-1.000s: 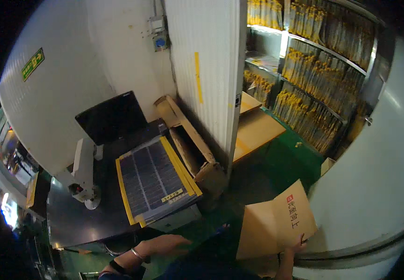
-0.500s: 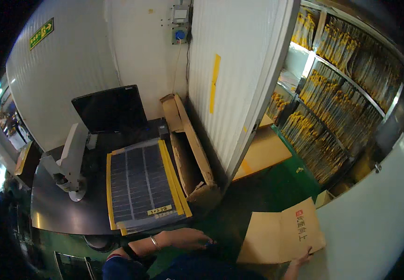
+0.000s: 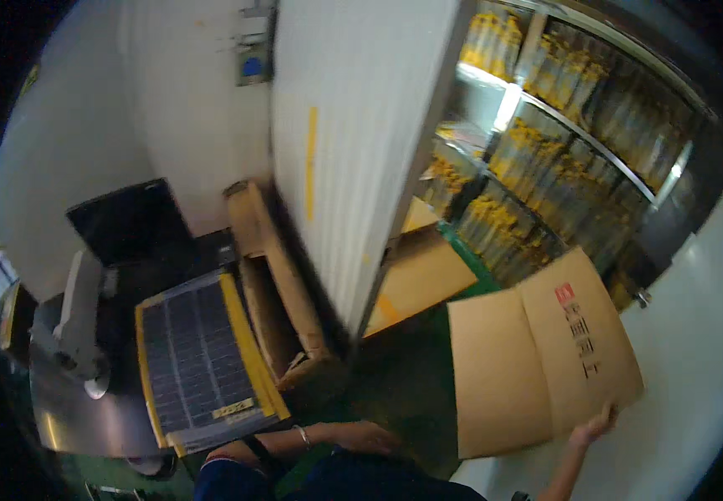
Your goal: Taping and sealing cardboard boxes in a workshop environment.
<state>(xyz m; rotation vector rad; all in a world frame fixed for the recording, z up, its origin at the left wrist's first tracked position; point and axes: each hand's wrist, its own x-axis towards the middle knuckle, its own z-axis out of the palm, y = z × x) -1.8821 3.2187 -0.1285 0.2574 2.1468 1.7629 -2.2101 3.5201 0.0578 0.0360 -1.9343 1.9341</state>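
At the far left, well away from both our hands, a grey stand [image 3: 77, 321] rises from a dark table [image 3: 86, 417]. Beside it on that table lies a flat tray [image 3: 202, 363] with yellow edges and a dark grid top, its long axis running away from us.

Just right of the tray, a long open box [image 3: 273, 284] lies on the floor, also pointing away from us, alongside a white ribbed wall [image 3: 353, 142].

Our left hand [image 3: 361, 436] hangs low, near the close end of that long box. It holds nothing; the fingers look loosely extended, though we cannot tell how far they are spread. A thin bracelet [image 3: 303, 436] sits on the wrist.

Further right, our right hand [image 3: 593, 426] grips the lower right edge of a flattened carton [image 3: 537, 359], fingers closed over the edge. The carton stands up and to the left of that hand, over the green floor [image 3: 403, 376]. It tilts, with its long axis running from lower left to upper right, and its fold crease runs down the middle.

Beyond the carton, shelves [image 3: 545, 159] hold rows of yellow goods.
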